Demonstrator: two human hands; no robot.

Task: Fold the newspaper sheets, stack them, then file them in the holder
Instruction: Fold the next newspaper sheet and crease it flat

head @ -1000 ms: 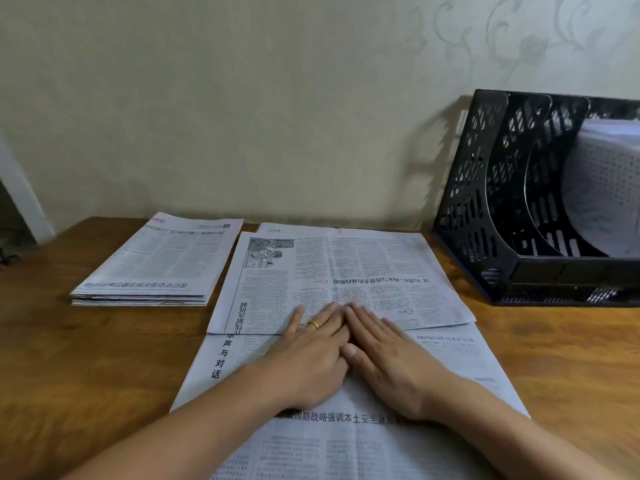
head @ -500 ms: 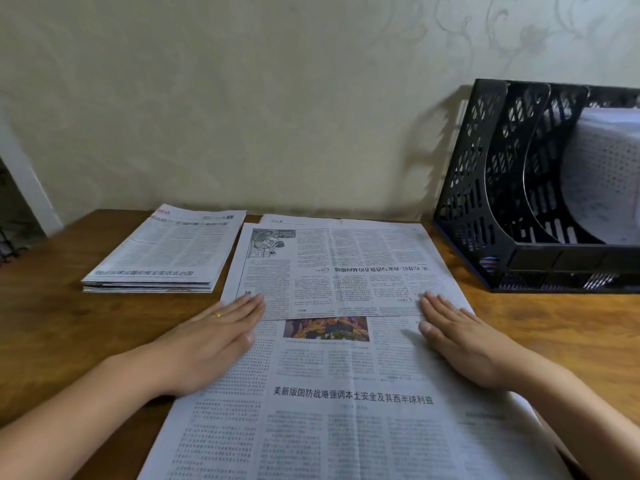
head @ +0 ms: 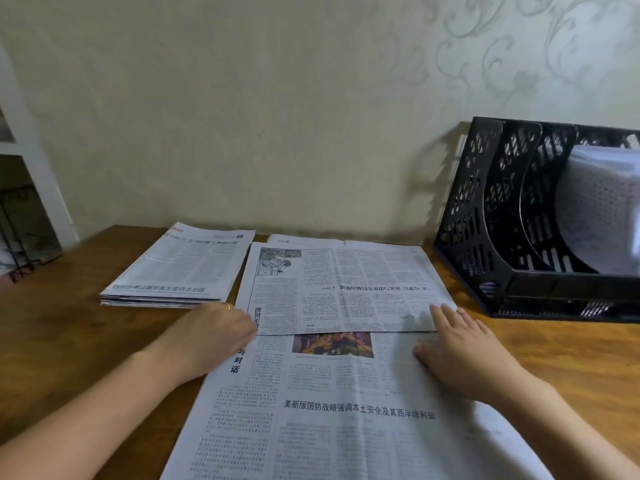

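A large newspaper sheet (head: 346, 403) lies open on the wooden table (head: 69, 348) in front of me. Its far part is folded toward me as a flap (head: 346, 289). My left hand (head: 218, 336) sits at the flap's left edge with its fingers curled onto the paper. My right hand (head: 460, 344) rests flat on the sheet, its fingertips on the flap's right corner. A stack of folded newspapers (head: 176, 271) lies at the back left. The black mesh file holder (head: 485, 216) stands at the back right.
White papers (head: 602, 209) fill the holder's right slot; its left slots look empty. A wall runs close behind the table. A white frame and a dark wire rack (head: 20, 244) stand past the table's left end.
Both hands slid apart from the middle of the fold to its two ends. My left hand went from flat to curled at the left edge. The right hand stayed flat.
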